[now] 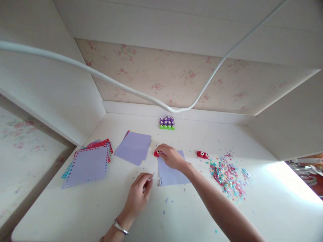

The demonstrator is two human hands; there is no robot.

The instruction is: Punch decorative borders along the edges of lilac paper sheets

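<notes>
My right hand point(172, 157) is closed on a small red craft punch point(156, 153) at the upper left corner of a lilac paper sheet point(173, 174). The fingers hide part of the punch. My left hand point(138, 190) hovers low beside the sheet's left edge, fingers loosely curled and a gap between thumb and forefinger; I see nothing in it. Small marks or scraps point(159, 181) show by the sheet's lower left corner. More red punches point(203, 154) stand to the right of the sheet.
A stack of lilac sheets point(133, 148) lies left of centre. Farther left is a pile of sheets with punched borders point(88, 164). Purple and green punches point(167, 123) stand at the back. Colourful paper confetti point(227, 174) is heaped at right. A white cable point(151, 99) hangs across the view.
</notes>
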